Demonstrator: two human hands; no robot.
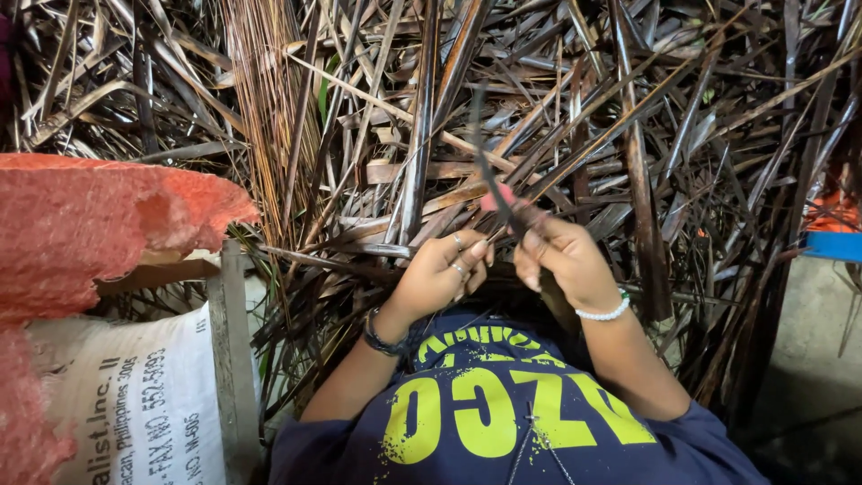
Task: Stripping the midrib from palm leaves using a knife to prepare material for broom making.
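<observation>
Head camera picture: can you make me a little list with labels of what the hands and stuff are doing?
left hand: closed on a dark dried leaf strip, rings on fingers
right hand: gripping the long dark dried leaf strip
pile of dry brown palm leaves: behind both hands
red mesh sack: at left
white woven sack: below it

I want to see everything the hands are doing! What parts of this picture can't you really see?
- Head view: the dark strip held by both hands is motion-blurred; whether it is a leaf or a tool is unclear.
- Left hand: its fingertips curl under, hiding the grip.
- Right hand: a small pink thing by its fingers is too blurred to identify.
- The white sack is cut off by the bottom edge.
</observation>
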